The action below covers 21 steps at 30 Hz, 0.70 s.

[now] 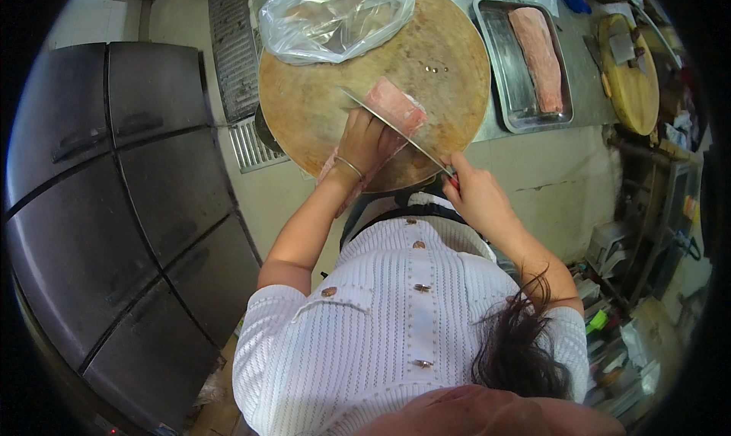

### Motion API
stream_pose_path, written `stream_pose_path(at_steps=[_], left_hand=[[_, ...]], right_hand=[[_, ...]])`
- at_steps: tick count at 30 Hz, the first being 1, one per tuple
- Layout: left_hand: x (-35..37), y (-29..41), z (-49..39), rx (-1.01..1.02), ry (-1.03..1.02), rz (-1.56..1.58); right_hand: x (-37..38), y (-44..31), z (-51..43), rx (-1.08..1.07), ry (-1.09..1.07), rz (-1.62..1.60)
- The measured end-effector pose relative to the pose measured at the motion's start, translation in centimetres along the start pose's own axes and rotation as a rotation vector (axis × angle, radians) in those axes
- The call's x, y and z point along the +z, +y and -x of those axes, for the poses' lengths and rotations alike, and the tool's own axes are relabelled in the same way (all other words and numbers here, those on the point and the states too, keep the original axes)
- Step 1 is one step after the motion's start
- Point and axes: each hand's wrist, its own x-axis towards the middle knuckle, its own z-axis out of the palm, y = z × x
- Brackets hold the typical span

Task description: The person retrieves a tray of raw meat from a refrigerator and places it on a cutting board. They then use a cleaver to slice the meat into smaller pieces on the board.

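Observation:
My right hand grips the red handle of a kitchen knife. Its long blade slants up to the left across a length of raw pink meat, which lies on a round wooden chopping board. Fingers bent, my left hand presses on the meat on the near side of the blade. Part of the meat is hidden under that hand and forearm, and its near end hangs past the board's edge. Whether the blade has cut into the meat, I cannot tell.
A clear plastic bag covers the board's far left. To the right, a metal tray holds another long piece of meat. Beyond it, a second round board bears a cleaver. Dark cabinet doors stand at left.

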Motion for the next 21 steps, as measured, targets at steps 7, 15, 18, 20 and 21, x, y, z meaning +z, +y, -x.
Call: stream_pose_path(at_steps=[7, 15, 18, 20, 21], left_hand=[[0.25, -0.6, 0.7, 0.006, -0.011, -0.035], [0.39, -0.93, 0.89, 0.018, -0.014, -0.049], [0.27, -0.85, 0.73, 0.049, 0.015, -0.052], [0.3, -0.91, 0.85, 0.043, 0.009, -0.051], [0.41, -0.94, 0.89, 0.041, 0.005, -0.049]], right_hand=[[0.54, 0.49, 0.04, -0.057, 0.036, -0.031], [0.73, 0.6, -0.11, -0.052, 0.012, -0.007], [0.65, 0.26, -0.08, -0.033, -0.003, -0.011], [0.57, 0.14, -0.05, -0.029, -0.006, -0.011], [0.51, 0.16, 0.0, -0.028, -0.007, -0.01]])
